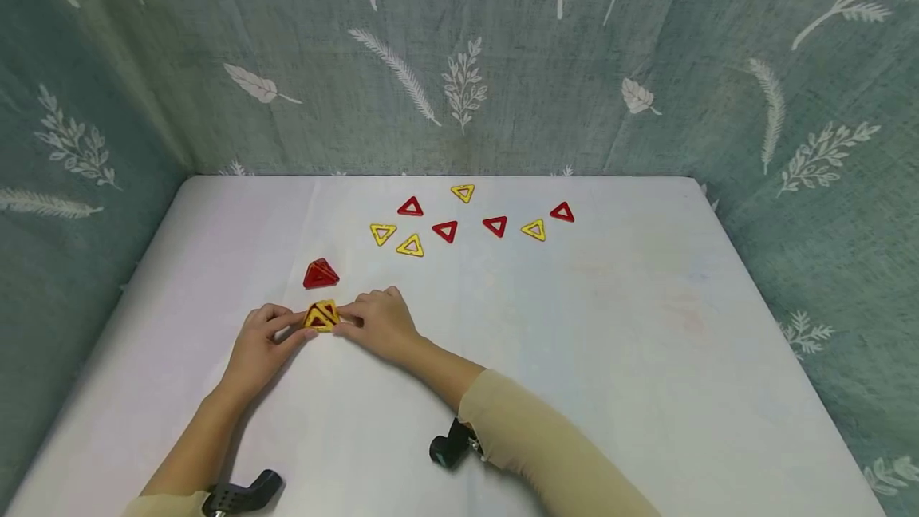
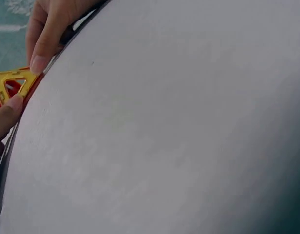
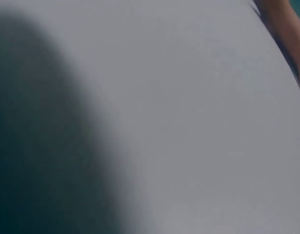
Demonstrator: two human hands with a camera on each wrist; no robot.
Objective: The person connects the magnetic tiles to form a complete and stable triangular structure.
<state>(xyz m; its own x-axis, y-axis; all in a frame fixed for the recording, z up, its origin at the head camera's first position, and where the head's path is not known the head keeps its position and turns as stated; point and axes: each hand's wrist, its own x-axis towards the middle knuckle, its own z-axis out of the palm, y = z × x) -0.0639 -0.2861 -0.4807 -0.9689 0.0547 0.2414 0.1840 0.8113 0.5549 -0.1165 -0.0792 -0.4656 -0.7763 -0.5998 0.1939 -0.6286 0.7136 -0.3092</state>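
Both hands meet over a small yellow-and-red triangular shape [image 1: 321, 316] made of magnetic triangle tiles, low on the left side of the table. My left hand [image 1: 262, 341] pinches its left side with thumb and fingers. From the right, my right hand [image 1: 384, 325] pinches the opposite side. A yellow triangle tile [image 2: 30, 80] with a hollow middle faces the left wrist view, and red shows through and beside it. Just behind the hands stands a red pyramid [image 1: 320, 274] of similar tiles, untouched. The right wrist view does not show the tiles being held.
Several loose red triangle tiles [image 1: 411, 213] and yellow triangle tiles [image 1: 411, 252] lie scattered flat across the back middle of the white table [image 1: 610, 357]. A grey-green curtain [image 1: 517, 102] with white leaf prints surrounds the table's back and sides.
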